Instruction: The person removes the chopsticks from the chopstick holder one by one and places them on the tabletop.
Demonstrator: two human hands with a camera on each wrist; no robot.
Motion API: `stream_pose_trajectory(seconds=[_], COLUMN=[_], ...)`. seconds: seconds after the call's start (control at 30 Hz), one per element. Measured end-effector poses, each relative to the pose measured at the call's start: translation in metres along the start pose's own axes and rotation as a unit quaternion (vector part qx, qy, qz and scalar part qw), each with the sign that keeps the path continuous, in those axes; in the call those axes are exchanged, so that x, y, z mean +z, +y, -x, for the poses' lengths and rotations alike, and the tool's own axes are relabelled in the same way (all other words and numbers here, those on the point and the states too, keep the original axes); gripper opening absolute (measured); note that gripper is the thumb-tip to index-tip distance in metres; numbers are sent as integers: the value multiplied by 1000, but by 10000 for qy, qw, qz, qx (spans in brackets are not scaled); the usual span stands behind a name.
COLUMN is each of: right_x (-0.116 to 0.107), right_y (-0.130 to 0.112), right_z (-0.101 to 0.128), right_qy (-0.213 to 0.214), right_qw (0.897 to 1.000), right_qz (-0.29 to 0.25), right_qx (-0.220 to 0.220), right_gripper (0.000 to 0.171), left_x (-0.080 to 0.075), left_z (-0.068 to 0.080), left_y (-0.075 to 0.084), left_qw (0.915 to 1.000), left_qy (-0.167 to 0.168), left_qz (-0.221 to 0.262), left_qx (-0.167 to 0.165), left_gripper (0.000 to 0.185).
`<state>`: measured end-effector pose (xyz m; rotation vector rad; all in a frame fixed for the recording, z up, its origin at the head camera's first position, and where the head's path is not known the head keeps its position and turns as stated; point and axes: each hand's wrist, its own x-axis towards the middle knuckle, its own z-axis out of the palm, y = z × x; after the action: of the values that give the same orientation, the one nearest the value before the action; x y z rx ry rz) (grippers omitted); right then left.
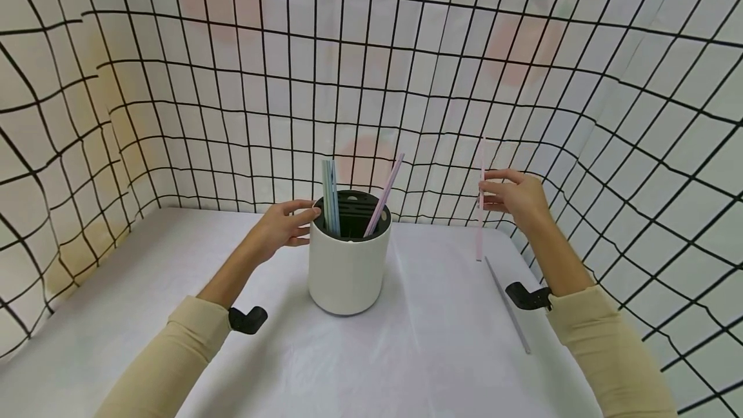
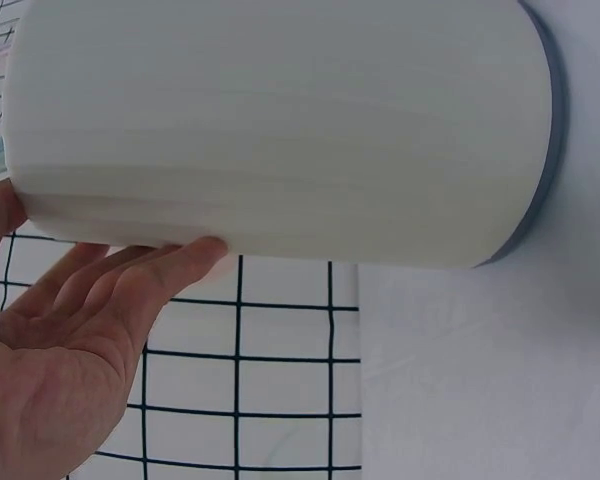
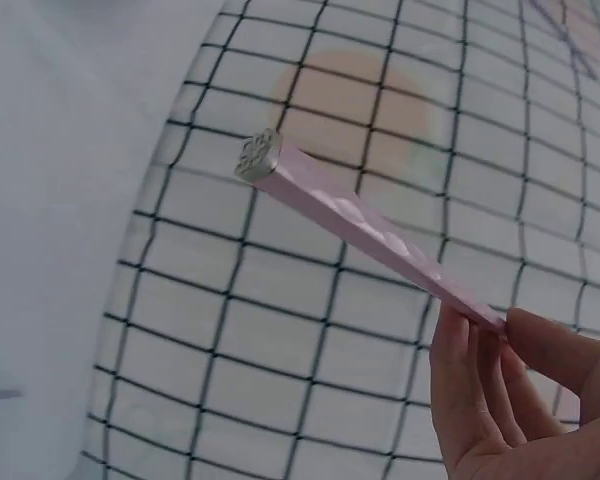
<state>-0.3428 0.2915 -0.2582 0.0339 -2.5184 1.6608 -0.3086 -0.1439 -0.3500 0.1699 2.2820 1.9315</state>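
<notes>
Surface: a white cloth-covered table, faint creases running down its middle, filling the lower half of the head view. Around it on three sides hangs a white backdrop printed with a black grid; pale peach circles show through in the upper centre and upper right, and yellowish patches down the left edge.

Centre of the frame: a white cylindrical holder stands upright on the cloth, with a dark slotted insert at its mouth. Two pale blue chopsticks stand nearly straight at its left rim; a pink chopstick leans out toward the upper right.

My left hand, left of centre, rests against the holder's upper left wall. Fingers straight and relaxed, tips touching the wall near the rim, not wrapped round it. The left wrist view confirms it: palm open, fingertips just meeting the white wall.

My right hand, right of centre, is lifted clear of the table and well apart from the holder. Thumb and fingers pinch a second pink chopstick, held almost vertical, its lower end hanging above the cloth. In the right wrist view it slants up to the upper left from my fingertips.

A grey chopstick lies flat on the cloth at lower right, just beside my right forearm.
</notes>
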Motion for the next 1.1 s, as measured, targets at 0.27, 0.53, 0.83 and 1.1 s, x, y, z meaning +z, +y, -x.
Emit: stream_pose_trajectory(seconds=[0.27, 0.53, 0.83, 1.1], right_x=[-15, -26, -23, -20], right_y=[56, 110, 160, 188], right_z=[-9, -7, 3, 10], right_qy=[-178, -532, -844, -876], right_qw=[9975, 9930, 9855, 9788], right_qz=[539, 557, 737, 804], right_qx=[433, 895, 1271, 1666], right_gripper=[48, 49, 46, 44], left_x=[-2, 0, 1, 0], left_z=[0, -1, 0, -1], left_y=[0, 0, -2, -1], left_qw=[10000, 10000, 10000, 10000], left_qy=[15, -23, -23, 8], left_qz=[-29, 4, 72, 36], left_qx=[33, 45, 4, 18], left_gripper=[68, 70, 67, 69])
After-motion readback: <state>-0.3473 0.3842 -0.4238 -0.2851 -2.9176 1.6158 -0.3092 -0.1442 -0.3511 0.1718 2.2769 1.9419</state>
